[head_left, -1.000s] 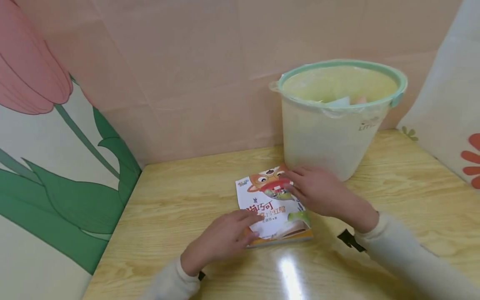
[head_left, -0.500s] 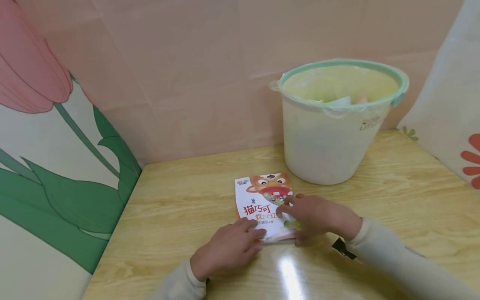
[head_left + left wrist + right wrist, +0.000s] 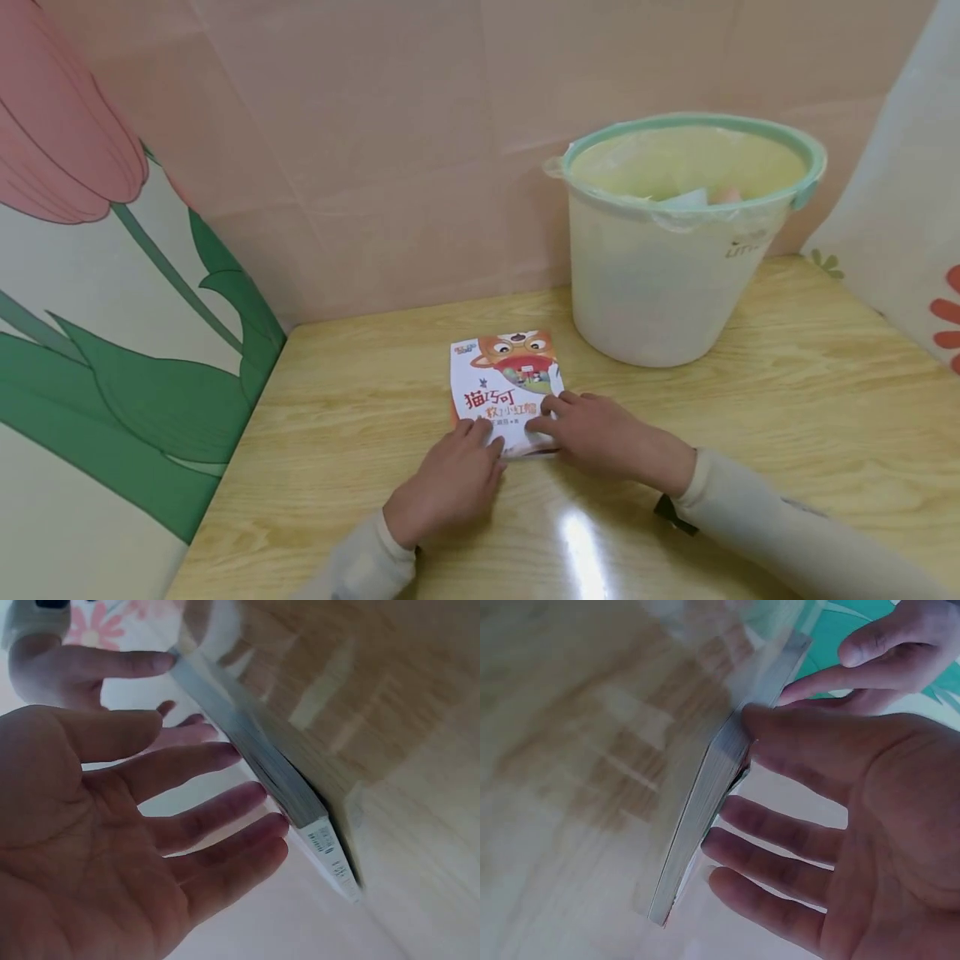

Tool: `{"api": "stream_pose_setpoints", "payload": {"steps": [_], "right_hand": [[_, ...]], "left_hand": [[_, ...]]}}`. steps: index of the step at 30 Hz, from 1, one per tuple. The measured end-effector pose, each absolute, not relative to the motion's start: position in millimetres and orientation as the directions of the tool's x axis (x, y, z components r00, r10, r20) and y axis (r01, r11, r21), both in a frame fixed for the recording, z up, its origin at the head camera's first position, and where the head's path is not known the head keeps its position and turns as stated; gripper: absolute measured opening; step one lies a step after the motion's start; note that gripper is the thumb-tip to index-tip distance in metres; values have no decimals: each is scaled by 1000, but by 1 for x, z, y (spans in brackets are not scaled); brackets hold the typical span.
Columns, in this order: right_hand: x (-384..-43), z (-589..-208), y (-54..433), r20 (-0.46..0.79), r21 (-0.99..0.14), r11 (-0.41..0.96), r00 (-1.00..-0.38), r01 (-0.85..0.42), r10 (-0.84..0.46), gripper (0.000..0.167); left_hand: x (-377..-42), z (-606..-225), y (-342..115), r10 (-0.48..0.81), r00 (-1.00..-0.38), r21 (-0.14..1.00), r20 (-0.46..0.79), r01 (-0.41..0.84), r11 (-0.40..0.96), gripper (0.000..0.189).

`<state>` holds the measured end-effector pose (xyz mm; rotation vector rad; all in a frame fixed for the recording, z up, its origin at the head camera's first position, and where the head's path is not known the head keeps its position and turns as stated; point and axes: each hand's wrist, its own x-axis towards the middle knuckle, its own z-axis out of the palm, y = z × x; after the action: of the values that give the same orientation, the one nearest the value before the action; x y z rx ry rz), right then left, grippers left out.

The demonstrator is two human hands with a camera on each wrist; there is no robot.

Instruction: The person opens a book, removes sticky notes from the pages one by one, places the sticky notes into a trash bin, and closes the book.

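A white-covered children's book (image 3: 476,375) with a cartoon face and red lettering lies flat on the wooden table. My left hand (image 3: 452,473) has its fingertips on the book's near left part, fingers loosely extended. At the near right corner, my right hand (image 3: 611,437) touches the cover with its fingers. In the right wrist view, the right thumb (image 3: 795,727) lies against the book's page edge (image 3: 697,802), fingers loosely bent along the cover side. The left wrist view shows the left fingertips (image 3: 251,791) at the book's near edge.
A pale bucket (image 3: 652,283) with a green rim and a clear liner stands behind the book, to its right, with paper-like pieces inside. Pink sheeting (image 3: 375,167) rises behind the table (image 3: 360,375); a tulip-printed panel (image 3: 142,400) borders the left side.
The book has shifted left and, lately, slightly away from me. My right hand has come down from the book's upper right side to its near right corner; my left hand has stayed near the lower left.
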<state>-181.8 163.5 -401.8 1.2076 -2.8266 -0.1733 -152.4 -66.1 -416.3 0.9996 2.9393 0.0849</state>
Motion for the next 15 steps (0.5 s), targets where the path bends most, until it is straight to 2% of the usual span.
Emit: {"api": "stream_pose_setpoints", "payload": {"steps": [6, 11, 15], "right_hand": [[-178, -397, 161, 44, 76, 724, -723, -686, -690, 34], [-185, -396, 157, -38, 11, 768, -768, -640, -639, 40], [-194, -399, 156, -90, -27, 776, -772, -630, -629, 44]], "left_hand": [[-156, -416, -66, 607, -795, 39, -8, 606, 794, 40], [-169, -417, -63, 571, -821, 15, -11, 571, 821, 37], [-181, -417, -61, 562, -826, 14, -35, 562, 827, 37]]}}
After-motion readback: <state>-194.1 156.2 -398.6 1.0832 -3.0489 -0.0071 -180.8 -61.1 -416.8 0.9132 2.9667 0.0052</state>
